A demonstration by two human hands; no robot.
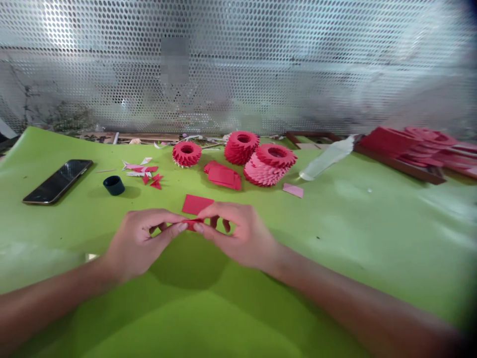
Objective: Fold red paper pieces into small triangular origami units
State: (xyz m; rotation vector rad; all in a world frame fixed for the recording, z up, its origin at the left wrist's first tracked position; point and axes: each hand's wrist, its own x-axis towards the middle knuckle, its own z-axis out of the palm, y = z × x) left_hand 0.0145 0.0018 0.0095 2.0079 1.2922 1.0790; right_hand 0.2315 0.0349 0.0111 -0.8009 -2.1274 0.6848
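While pinched, red paper strip [194, 224] horizontal.

Fingers [166, 217] hide most of the red paper [194, 224].

A table covered by a sheet [335, 238] stands before a perforated metal screen [238, 64]. At the near middle, the left hand [141, 243] and right hand [238, 236] meet, pinching a folded paper piece [194, 224] between them. Just beyond lies a paper rectangle [197, 204]. Far left is a phone [57, 182], then a bottle cap [114, 185], then paper scraps [141, 174]. Farther back, a paper ring [187, 154] sits left of a pile of paper rectangles [221, 175], which lies before a second ring [241, 147]. A stacked paper ring form [268, 165] sits right of that pile, with a paper slip [292, 190] in front and right of it. Farther right, a plastic bottle [328, 158] lies beside a wooden tray [410, 171] holding paper stacks [421, 144].
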